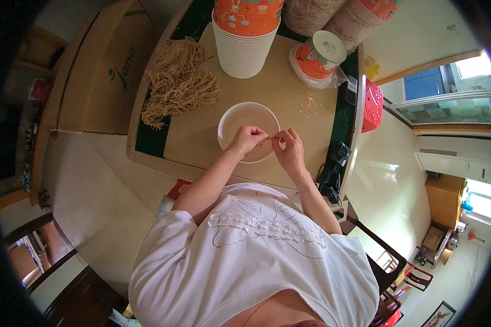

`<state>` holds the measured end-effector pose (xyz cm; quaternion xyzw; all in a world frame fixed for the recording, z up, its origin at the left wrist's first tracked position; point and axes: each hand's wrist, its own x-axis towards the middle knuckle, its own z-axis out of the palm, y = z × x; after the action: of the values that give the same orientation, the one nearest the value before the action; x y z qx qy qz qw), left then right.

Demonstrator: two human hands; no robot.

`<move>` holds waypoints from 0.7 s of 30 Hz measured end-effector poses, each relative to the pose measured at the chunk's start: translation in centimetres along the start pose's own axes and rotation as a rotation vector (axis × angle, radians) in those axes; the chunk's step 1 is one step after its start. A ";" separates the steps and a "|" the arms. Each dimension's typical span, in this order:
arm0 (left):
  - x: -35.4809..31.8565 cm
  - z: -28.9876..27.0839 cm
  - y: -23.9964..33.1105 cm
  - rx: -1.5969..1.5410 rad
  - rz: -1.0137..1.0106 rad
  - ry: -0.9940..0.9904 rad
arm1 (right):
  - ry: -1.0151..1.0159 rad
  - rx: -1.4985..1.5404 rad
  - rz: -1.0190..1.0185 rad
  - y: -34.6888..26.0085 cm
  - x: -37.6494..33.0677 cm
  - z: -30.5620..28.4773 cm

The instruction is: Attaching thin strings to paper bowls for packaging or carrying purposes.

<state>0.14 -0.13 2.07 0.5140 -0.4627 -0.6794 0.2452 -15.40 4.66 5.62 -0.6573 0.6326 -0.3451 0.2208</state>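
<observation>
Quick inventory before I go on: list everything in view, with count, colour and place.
paper cup: one, white, table centre, under both hands
thin strand: one, tan, pinched between the hands over the cup
string bundle: one heap, tan, table left
cup stacks: several, orange and white, table far edge
bagged cups: one stack lying on its side, orange, right of centre
table: one, tan top
cardboard box: one, brown, left of table
basket: one, red, right of table
left hand: over the cup
right hand: over the cup rim
</observation>
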 end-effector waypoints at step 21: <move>-0.6 0.5 -0.1 0.265 0.277 0.073 | -0.032 0.001 -0.088 -0.6 0.4 -0.7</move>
<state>-0.06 0.55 2.33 0.4976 -0.6053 -0.5530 0.2833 -15.52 4.48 6.59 -0.6899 0.5992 -0.3441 0.2159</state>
